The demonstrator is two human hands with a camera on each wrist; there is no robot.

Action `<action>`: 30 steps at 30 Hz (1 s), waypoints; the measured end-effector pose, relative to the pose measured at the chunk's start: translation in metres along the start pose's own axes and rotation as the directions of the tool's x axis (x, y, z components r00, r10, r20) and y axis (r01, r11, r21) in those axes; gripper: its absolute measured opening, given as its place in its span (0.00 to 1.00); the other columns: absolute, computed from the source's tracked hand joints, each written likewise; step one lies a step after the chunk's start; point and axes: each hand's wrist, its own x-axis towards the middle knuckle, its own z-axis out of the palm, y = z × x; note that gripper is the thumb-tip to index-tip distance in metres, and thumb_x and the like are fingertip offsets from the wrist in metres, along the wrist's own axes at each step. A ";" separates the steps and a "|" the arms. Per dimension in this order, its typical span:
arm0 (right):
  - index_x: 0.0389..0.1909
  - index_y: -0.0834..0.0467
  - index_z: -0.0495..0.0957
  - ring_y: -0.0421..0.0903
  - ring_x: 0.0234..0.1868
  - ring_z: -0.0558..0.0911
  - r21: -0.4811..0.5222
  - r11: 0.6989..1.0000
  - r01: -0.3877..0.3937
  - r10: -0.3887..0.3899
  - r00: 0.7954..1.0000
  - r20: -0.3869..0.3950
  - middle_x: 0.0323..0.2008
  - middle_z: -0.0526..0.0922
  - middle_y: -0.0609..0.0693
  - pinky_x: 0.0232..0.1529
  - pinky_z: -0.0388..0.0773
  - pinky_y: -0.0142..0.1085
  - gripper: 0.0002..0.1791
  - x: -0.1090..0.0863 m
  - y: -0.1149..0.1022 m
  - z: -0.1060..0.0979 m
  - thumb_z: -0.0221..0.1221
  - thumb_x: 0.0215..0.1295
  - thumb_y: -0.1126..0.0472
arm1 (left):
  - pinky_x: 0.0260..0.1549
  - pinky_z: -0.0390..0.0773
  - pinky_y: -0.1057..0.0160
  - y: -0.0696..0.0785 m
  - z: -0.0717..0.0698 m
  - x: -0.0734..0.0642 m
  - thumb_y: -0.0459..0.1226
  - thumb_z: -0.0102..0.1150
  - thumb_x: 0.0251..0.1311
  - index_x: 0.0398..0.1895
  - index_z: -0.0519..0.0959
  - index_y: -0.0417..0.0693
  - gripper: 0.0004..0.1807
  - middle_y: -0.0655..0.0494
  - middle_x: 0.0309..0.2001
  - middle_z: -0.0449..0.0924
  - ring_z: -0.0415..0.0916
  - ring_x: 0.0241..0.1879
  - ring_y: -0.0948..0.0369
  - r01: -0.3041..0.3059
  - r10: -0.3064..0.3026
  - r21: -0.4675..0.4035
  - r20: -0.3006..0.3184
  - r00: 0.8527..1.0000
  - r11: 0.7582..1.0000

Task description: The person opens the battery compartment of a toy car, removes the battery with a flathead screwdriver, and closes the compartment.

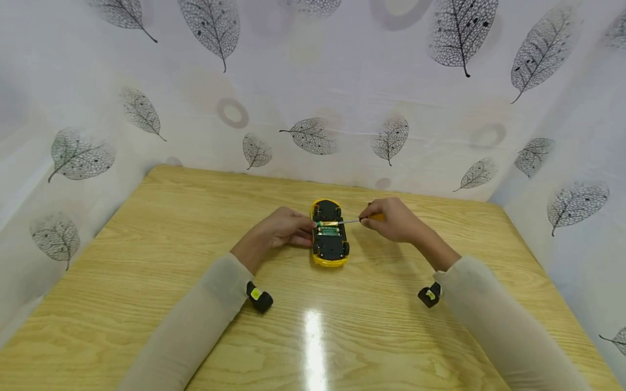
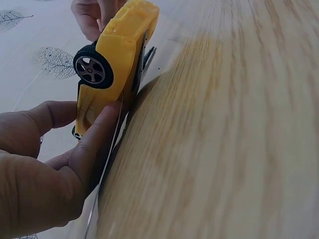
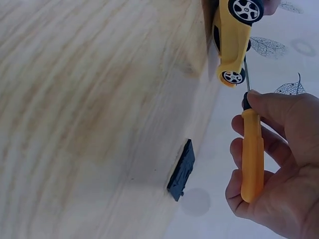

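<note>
"Toy car (image 1: 332, 247) gripped in the left hand (image 1: 286, 228), underside up, mid-tabletop (image 1: 195, 217)?"

"Yes, and the right hand (image 1: 393, 220) is wrapped round a screwdriver (image 3: 253, 154), tip by the far battery (image 1: 327, 223). Prying, I'd guess."

"Then next wants steady hold, gentle lift. Black plate (image 3: 182, 172) lies near the right hand."

No legible text, battery labels (image 1: 327, 232) too small
</note>
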 end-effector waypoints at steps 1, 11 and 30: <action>0.47 0.61 0.88 0.58 0.55 0.83 0.009 1.000 -0.004 0.004 1.000 -0.003 0.45 0.88 0.55 0.61 0.79 0.56 0.09 -0.001 0.002 0.001 0.64 0.72 0.63 | 0.42 0.89 0.57 0.000 0.000 0.000 0.28 0.60 0.69 0.54 0.79 0.25 0.15 0.40 0.39 0.83 0.84 0.33 0.53 0.001 -0.001 -0.002 0.001 1.000 1.000; 0.47 0.58 0.89 0.53 0.50 0.85 0.068 0.998 0.003 -0.002 1.000 -0.016 0.46 0.88 0.52 0.54 0.84 0.53 0.09 -0.004 0.005 0.013 0.65 0.71 0.61 | 0.42 0.89 0.56 -0.002 0.002 -0.001 0.28 0.59 0.69 0.55 0.79 0.25 0.15 0.39 0.40 0.82 0.84 0.35 0.52 -0.002 0.002 -0.005 0.006 1.000 1.000; 0.45 0.59 0.89 0.50 0.41 0.86 -0.171 0.984 0.053 -0.048 0.998 0.034 0.44 0.88 0.51 0.42 0.86 0.50 0.08 -0.008 -0.018 -0.017 0.65 0.70 0.62 | 0.43 0.89 0.55 -0.002 0.009 0.002 0.29 0.58 0.70 0.55 0.78 0.24 0.16 0.38 0.40 0.82 0.85 0.35 0.51 -0.021 0.021 0.021 0.000 1.000 1.000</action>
